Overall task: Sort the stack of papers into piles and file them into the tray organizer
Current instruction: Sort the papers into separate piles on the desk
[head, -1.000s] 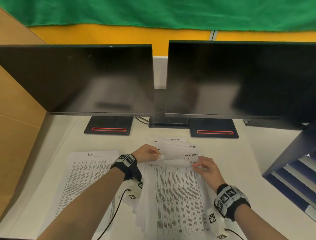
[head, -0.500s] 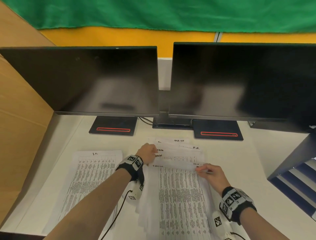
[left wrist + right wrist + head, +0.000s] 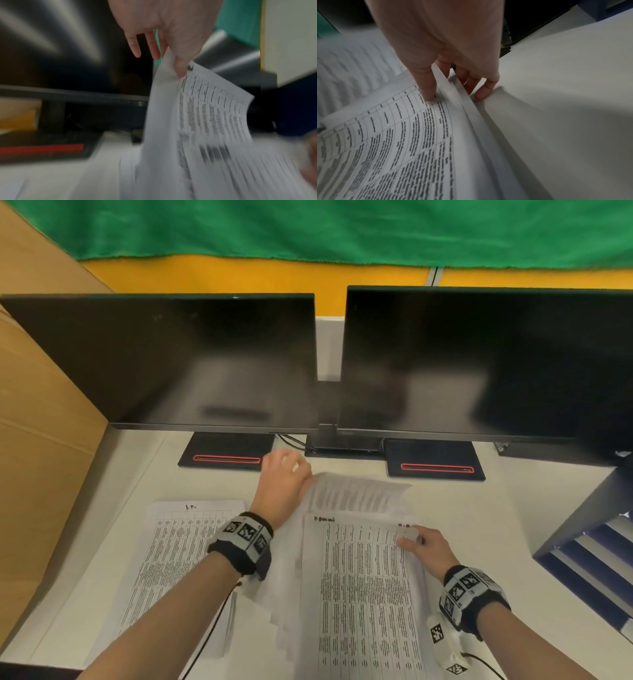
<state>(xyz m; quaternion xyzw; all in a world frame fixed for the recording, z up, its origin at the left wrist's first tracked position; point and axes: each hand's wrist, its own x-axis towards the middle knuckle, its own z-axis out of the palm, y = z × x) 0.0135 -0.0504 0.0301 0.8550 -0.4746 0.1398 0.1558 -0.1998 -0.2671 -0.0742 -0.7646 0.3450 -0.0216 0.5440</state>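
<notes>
left fingers: thumb and forefinger of the left hand [image 3: 171, 27] pinch the top left corner of a white printed sheet with a table of dark text [image 3: 205, 121]; the other fingertips [image 3: 135, 50] hang loose and apart, touching nothing

right fingers: the right hand [image 3: 426, 547] has its thumb [image 3: 426, 86] on top of the top right corner of the central pile of white printed papers [image 3: 366, 594], with the other fingers tucked under the upper pages, so it's pinching those corners

lifted sheet: raised off the far end of the central pile and curling, blurry in the head view, bottom edge down among the other pages

central pile: on the white desk [image 3: 479, 508] right in front, edges fanned out unevenly, handwriting at the top of the top page that I can't read

side pile: a second pile of the same printed tables [image 3: 178, 559], just left of the left forearm, lying flat

tray organizer: dark blue slatted tray organizer [image 3: 589, 559] at the right edge of the desk

counts: two piles, one sheet in the air, two black monitors [image 3: 171, 361] at the back
</notes>
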